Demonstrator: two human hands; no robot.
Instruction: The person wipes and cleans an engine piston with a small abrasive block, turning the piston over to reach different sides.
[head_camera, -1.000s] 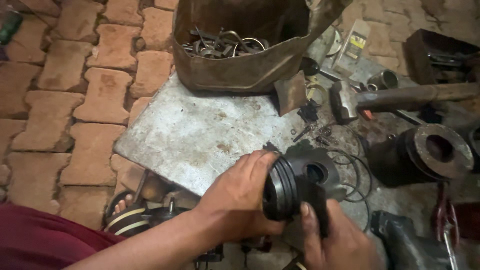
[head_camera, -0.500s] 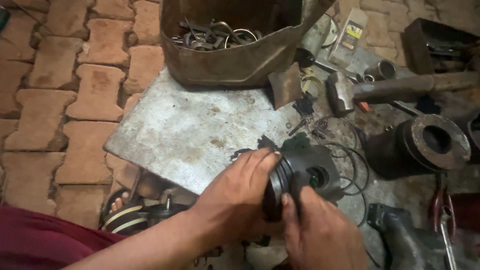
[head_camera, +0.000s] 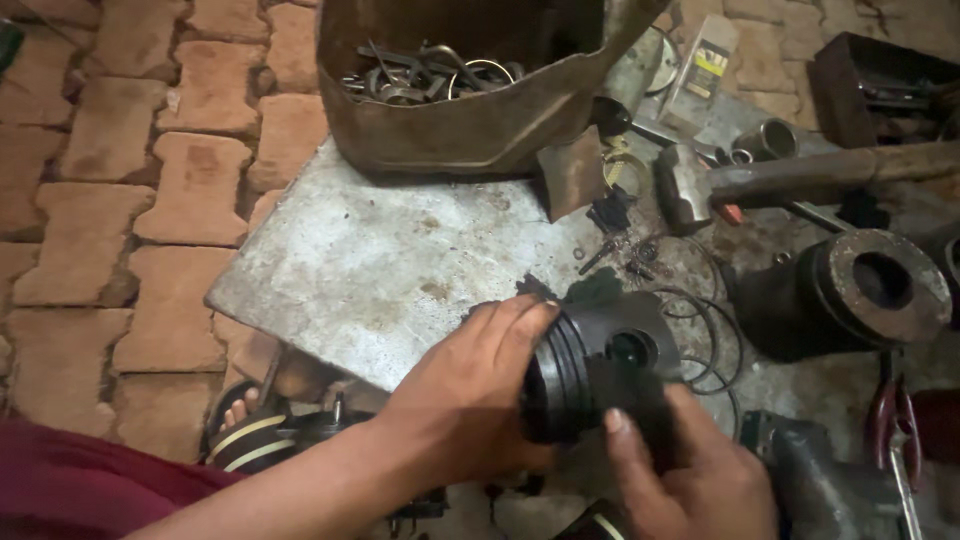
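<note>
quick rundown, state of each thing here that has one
left hand: wrapped around the piston's ringed end
right hand: fingers on the piston's skirt
piston: lifted off the metal plate, on its side, pin hole facing up
sack: open, full of metal parts
hammer: lying flat, untouched
heavy round sleeve: on its side, bore showing
loose wire rings: flat on the ground

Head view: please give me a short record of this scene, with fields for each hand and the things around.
left hand: wrapped around the ringed end of a dark piston
right hand: holds the piston's lower side, thumb on it
surface: grey metal plate on brick paving
behind: rusty container of metal rings
right side: hammer, heavy round flange, red-handled pliers
</note>
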